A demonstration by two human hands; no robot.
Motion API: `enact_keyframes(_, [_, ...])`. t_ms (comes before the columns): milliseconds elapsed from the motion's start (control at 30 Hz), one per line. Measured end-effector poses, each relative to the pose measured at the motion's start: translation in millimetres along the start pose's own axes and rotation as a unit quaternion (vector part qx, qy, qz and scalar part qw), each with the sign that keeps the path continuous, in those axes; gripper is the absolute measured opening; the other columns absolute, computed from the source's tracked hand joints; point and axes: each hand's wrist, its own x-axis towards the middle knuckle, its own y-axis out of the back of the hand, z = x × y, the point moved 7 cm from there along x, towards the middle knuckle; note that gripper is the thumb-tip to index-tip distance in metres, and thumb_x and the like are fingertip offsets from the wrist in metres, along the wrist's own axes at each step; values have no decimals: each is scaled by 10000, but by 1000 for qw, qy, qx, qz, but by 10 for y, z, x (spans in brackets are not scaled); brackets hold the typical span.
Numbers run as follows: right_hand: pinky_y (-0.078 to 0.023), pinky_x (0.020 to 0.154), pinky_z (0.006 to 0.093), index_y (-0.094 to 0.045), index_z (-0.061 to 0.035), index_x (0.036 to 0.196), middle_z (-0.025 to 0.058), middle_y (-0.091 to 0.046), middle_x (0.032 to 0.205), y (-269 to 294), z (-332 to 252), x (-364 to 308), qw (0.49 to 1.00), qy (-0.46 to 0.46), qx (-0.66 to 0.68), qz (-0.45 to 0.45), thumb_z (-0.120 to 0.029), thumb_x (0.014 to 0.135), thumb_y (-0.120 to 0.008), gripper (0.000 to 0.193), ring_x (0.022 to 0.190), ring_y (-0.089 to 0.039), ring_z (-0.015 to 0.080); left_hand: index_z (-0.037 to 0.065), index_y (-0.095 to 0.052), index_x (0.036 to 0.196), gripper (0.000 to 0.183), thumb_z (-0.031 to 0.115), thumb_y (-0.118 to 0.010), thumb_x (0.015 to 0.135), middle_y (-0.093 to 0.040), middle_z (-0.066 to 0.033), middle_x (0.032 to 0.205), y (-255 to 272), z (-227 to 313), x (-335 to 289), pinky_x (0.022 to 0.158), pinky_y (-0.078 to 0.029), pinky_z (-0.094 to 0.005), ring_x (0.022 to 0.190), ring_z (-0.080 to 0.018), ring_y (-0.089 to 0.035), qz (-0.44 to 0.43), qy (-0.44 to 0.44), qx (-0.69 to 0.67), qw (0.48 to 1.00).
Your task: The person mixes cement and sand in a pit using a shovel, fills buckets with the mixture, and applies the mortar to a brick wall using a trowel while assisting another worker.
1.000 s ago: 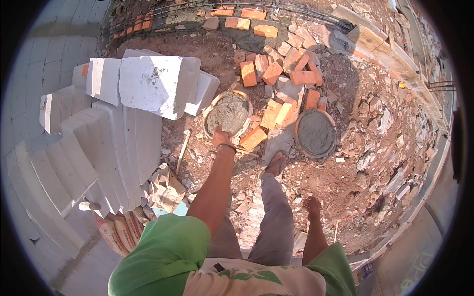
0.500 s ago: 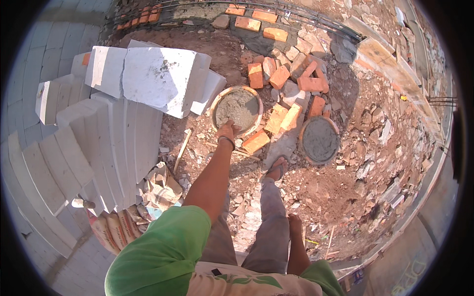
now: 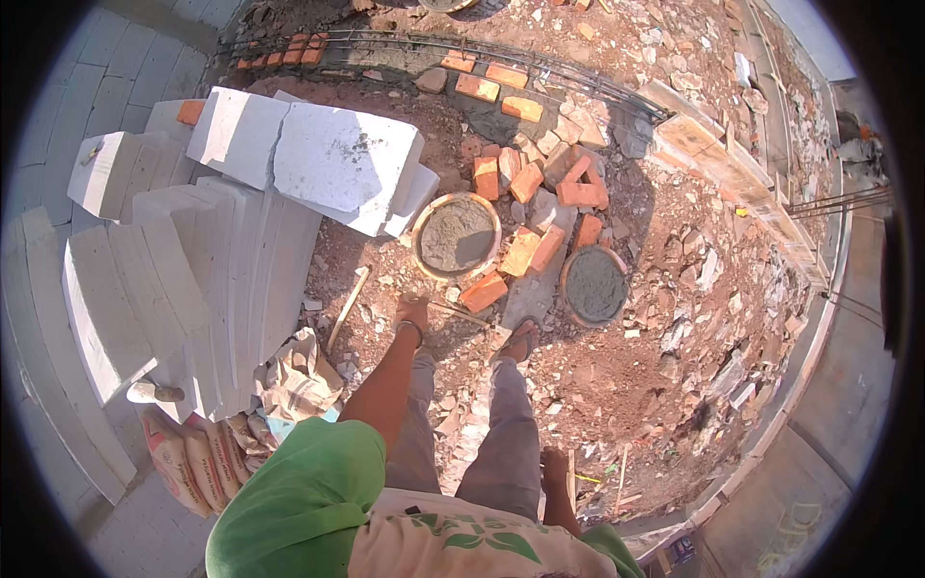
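My left hand (image 3: pixel 412 310) hangs just below a round basin (image 3: pixel 417 258) of grey wet mortar (image 3: pixel 456 236), apart from its rim. Its fingers are too small and foreshortened to read, and I make out nothing held in it. A dark band circles that wrist. My right hand (image 3: pixel 554 464) hangs low beside my right leg, near thin sticks on the ground, its fingers indistinct. A second round basin (image 3: pixel 568 306) with smooth grey mortar stands to the right of the first. Orange bricks (image 3: pixel 521 250) lie between the two basins.
Large white blocks (image 3: pixel 337 159) are stacked on the left, with paper sacks (image 3: pixel 183 458) below them. More bricks (image 3: pixel 580 183) are heaped beyond the basins. Steel bars (image 3: pixel 462 48) cross the far side over a mortar bed. Wooden boards (image 3: pixel 718 159) and rubble lie right.
My left hand has let go of the mortar basin's near rim and drawn back toward me. The view has shifted, showing more of the far ground. The right hand still hangs low.
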Motion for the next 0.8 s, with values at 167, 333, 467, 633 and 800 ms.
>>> enact_keyframes(167, [-459,540,301,-526,2,975,92,-554,737,-184,-614,-797,977,-63,203,3,-179,807,-490,250,632,-573,205,177,-597,1056,272,314,-489,847,-559,-107,1138,1223,-1253,-382,828,-447,-413,1026,-302,-535,-122,-197,627,744])
enact_keyframes(333, [-458,533,297,-527,2,973,94,-557,742,-217,-906,-1137,978,-6,206,-23,-178,805,-489,249,635,-576,202,122,-652,892,198,242,-546,776,-644,-87,949,2378,-667,-1175,791,-468,-354,921,-228,-601,-100,-344,291,887])
enact_keyframes(467, [-456,525,292,-527,3,971,95,-560,747,-300,-1271,-1210,974,48,219,-29,-177,803,-489,248,639,-579,199,126,-640,928,264,306,-560,752,-622,-139,997,2923,-629,-540,795,-480,-347,905,-262,-611,-65,-188,194,961])
enact_keyframes(633, [-454,516,286,-528,3,968,97,-565,754,-516,-1913,-1087,959,112,253,-64,-175,801,-488,247,643,-582,195,213,-639,838,149,321,-605,740,-627,18,866,3419,-781,106,702,-490,-358,832,-194,-621,100,-333,582,735])
enact_keyframes(800, [-451,507,280,-529,4,965,98,-569,761,-515,-2577,-679,943,165,276,-86,-173,799,-487,247,648,-586,191,232,-612,926,217,366,-567,761,-592,39,995,3298,-1205,-105,719,-473,-433,977,-176,-567,-1,-229,655,720])
